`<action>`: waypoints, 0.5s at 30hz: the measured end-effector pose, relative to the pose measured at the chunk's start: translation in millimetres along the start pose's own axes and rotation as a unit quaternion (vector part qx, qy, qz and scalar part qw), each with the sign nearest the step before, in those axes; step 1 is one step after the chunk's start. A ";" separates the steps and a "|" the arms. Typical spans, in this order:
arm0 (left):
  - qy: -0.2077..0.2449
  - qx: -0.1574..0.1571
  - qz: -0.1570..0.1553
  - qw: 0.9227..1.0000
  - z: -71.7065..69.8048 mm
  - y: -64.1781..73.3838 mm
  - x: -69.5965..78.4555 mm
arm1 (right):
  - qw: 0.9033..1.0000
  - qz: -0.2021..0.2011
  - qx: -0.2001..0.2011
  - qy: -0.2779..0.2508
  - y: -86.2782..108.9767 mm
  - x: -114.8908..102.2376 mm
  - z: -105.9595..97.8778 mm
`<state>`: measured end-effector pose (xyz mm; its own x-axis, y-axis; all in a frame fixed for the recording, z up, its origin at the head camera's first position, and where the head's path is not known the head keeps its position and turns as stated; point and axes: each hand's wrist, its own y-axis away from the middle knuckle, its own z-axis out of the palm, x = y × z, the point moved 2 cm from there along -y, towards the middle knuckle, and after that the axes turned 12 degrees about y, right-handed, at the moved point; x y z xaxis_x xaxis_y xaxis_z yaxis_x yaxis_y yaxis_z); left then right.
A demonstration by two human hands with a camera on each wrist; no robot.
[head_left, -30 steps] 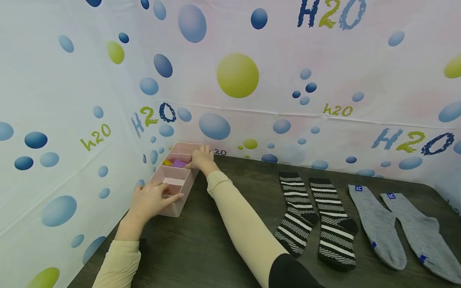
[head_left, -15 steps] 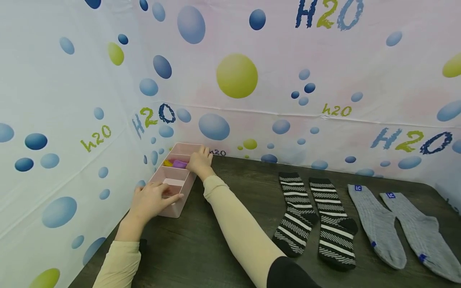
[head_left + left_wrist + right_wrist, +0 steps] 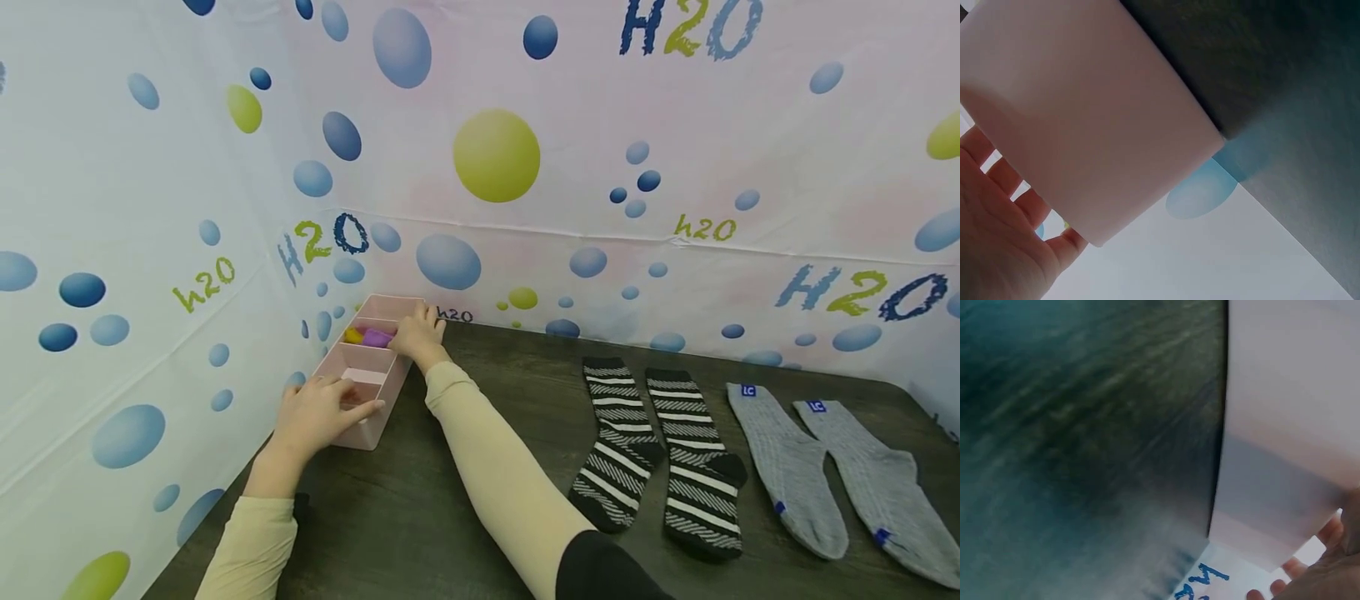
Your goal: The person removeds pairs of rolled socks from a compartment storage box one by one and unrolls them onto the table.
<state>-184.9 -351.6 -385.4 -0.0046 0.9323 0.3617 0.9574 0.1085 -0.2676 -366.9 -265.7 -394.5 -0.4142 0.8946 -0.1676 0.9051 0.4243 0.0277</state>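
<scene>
A long pale pink divided box (image 3: 391, 382) stands on the dark table in the left back corner. My left hand (image 3: 311, 417) grips its near end, fingers over the rim and thumb across to the right wall. In the left wrist view those fingers (image 3: 1034, 207) show beyond the box's edge. On the right wall near the far end, my right hand (image 3: 417, 337) holds the rim, with its thumb side towards the inside. A purple item (image 3: 377, 338) and a yellow item (image 3: 352, 335) lie in one compartment; their kind is too small to tell.
Two black-and-white striped socks (image 3: 617, 442) (image 3: 693, 467) lie flat right of the middle. Further right lie two grey socks (image 3: 787, 471) (image 3: 870, 475) with blue marks. A bubble-printed sheet (image 3: 495, 242) rises behind and left of the dark table (image 3: 405, 517).
The right hand has shifted slightly left along the box's rim, and more of the purple item shows. The left hand stays at the near end, and the box has not visibly moved.
</scene>
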 end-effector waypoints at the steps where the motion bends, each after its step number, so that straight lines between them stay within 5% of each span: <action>1: 0.000 0.000 -0.002 1.000 0.2 0.1 -0.1 | 1.000 -0.001 0.005 -0.005 0.5 0.2 0.8; 15: 0.011 -0.009 -0.013 1.000 -2.0 -0.2 -0.2 | 0.989 -0.057 0.137 0.003 1.6 3.9 11.5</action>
<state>-184.5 -352.5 -383.6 -0.0235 0.9216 0.3875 0.9622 0.1260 -0.2415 -366.0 -263.1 -406.4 -0.5141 0.8449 -0.1479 0.8445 0.4684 -0.2596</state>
